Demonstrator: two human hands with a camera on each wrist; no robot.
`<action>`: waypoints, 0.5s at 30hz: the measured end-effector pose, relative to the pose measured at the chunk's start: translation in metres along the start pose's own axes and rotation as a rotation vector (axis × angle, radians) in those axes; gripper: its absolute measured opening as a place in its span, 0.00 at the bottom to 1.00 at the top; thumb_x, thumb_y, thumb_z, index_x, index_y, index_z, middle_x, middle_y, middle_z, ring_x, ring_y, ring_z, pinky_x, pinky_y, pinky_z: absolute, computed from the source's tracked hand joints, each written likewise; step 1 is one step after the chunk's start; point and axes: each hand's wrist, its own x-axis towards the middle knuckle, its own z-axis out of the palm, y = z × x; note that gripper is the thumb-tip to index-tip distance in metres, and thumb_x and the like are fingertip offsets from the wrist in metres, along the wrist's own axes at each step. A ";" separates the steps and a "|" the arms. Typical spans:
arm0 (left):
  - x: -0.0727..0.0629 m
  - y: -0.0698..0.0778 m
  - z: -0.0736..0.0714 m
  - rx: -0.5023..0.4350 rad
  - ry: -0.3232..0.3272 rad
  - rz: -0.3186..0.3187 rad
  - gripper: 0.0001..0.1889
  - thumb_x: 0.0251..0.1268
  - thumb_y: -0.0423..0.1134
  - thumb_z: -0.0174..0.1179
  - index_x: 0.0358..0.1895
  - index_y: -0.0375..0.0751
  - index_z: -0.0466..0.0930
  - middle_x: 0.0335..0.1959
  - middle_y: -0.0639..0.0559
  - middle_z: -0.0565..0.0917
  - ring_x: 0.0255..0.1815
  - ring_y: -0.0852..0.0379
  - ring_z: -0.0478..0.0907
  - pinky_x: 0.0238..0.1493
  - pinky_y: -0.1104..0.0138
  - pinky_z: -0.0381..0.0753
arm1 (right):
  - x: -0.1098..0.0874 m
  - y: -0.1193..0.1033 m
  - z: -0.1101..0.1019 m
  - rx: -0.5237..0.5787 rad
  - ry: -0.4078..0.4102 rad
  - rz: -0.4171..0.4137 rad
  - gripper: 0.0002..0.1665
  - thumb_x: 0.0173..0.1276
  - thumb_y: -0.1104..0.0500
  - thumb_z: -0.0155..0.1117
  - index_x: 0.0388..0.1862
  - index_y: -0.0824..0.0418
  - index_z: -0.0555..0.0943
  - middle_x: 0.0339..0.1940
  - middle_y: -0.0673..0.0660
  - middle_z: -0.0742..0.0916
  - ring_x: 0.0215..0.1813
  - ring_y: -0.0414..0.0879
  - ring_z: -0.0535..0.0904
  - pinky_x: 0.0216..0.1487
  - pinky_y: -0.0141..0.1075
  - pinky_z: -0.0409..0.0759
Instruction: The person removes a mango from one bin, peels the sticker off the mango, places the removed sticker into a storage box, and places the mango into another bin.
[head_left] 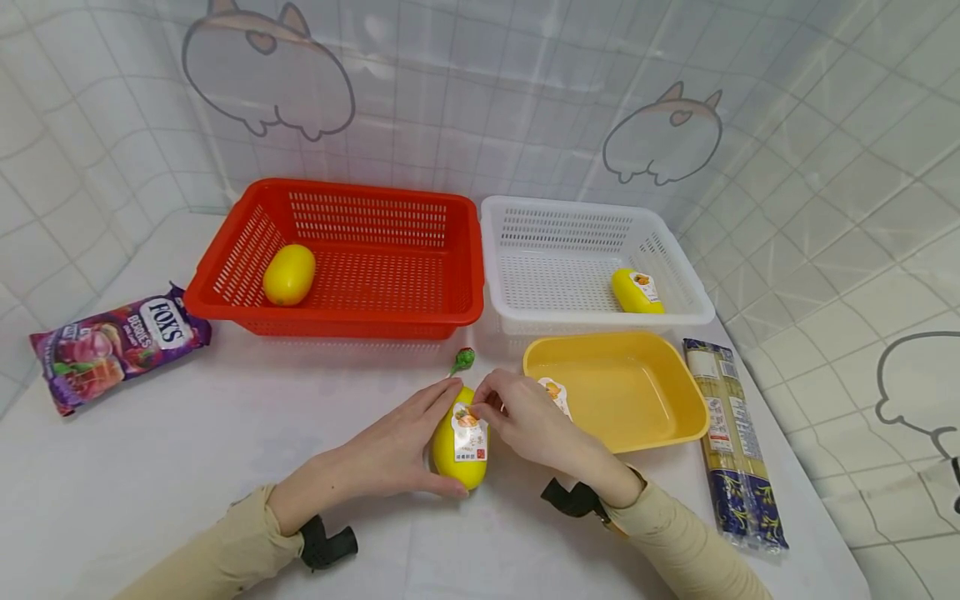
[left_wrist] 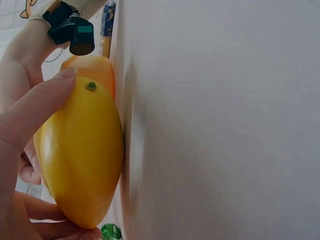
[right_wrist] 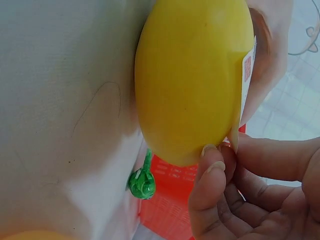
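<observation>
A yellow mango with a white printed sticker on its upper face lies on the white cloth. My left hand holds it from the left, thumb at the near end and fingers at the far end. In the left wrist view, a green stem nub shows on the mango by the thumb. My right hand pinches the far edge of the sticker between thumb and fingertip; in the right wrist view that edge stands off the skin. A green-wrapped lollipop lies just beyond the mango.
Behind stand a red basket holding a plain mango and a white basket holding a stickered mango. A yellow tub bears another sticker on its left side. Spaghetti packs lie right, a Fox's candy bag left.
</observation>
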 end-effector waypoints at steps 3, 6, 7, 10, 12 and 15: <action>0.000 0.000 0.000 0.000 -0.007 -0.006 0.66 0.43 0.69 0.74 0.81 0.39 0.47 0.82 0.47 0.49 0.81 0.47 0.51 0.77 0.50 0.60 | -0.001 -0.001 0.000 0.003 0.004 -0.003 0.05 0.67 0.62 0.69 0.37 0.59 0.80 0.29 0.47 0.81 0.32 0.40 0.74 0.33 0.28 0.77; 0.000 0.000 -0.001 0.003 -0.010 -0.010 0.66 0.43 0.69 0.73 0.81 0.39 0.47 0.82 0.47 0.50 0.80 0.47 0.52 0.76 0.50 0.60 | -0.001 -0.002 0.000 0.002 0.006 -0.009 0.05 0.67 0.62 0.69 0.37 0.59 0.80 0.30 0.47 0.81 0.32 0.40 0.73 0.33 0.28 0.77; 0.000 0.000 -0.001 0.006 -0.011 -0.010 0.66 0.43 0.69 0.73 0.81 0.39 0.48 0.82 0.47 0.50 0.80 0.47 0.52 0.76 0.50 0.61 | -0.001 -0.002 0.000 0.001 0.009 -0.010 0.05 0.67 0.61 0.69 0.37 0.59 0.80 0.29 0.47 0.80 0.31 0.39 0.73 0.33 0.28 0.77; 0.000 0.000 -0.002 0.015 -0.008 -0.003 0.66 0.43 0.70 0.73 0.80 0.38 0.48 0.81 0.47 0.51 0.80 0.48 0.52 0.76 0.51 0.61 | -0.002 -0.002 0.001 -0.006 0.020 -0.027 0.05 0.67 0.62 0.69 0.37 0.59 0.80 0.29 0.47 0.79 0.31 0.39 0.72 0.32 0.28 0.76; 0.000 0.000 -0.003 0.021 -0.004 0.002 0.66 0.43 0.70 0.73 0.80 0.38 0.49 0.81 0.46 0.51 0.80 0.47 0.53 0.76 0.51 0.62 | -0.002 -0.002 0.001 -0.006 0.025 -0.040 0.05 0.67 0.62 0.69 0.37 0.59 0.80 0.29 0.47 0.79 0.31 0.40 0.72 0.32 0.28 0.76; 0.000 0.000 -0.004 0.018 -0.006 0.008 0.65 0.44 0.69 0.73 0.80 0.37 0.49 0.81 0.45 0.52 0.80 0.47 0.53 0.76 0.51 0.62 | -0.002 -0.003 0.001 0.005 0.023 -0.048 0.05 0.67 0.63 0.69 0.37 0.59 0.80 0.29 0.47 0.80 0.31 0.40 0.72 0.32 0.28 0.76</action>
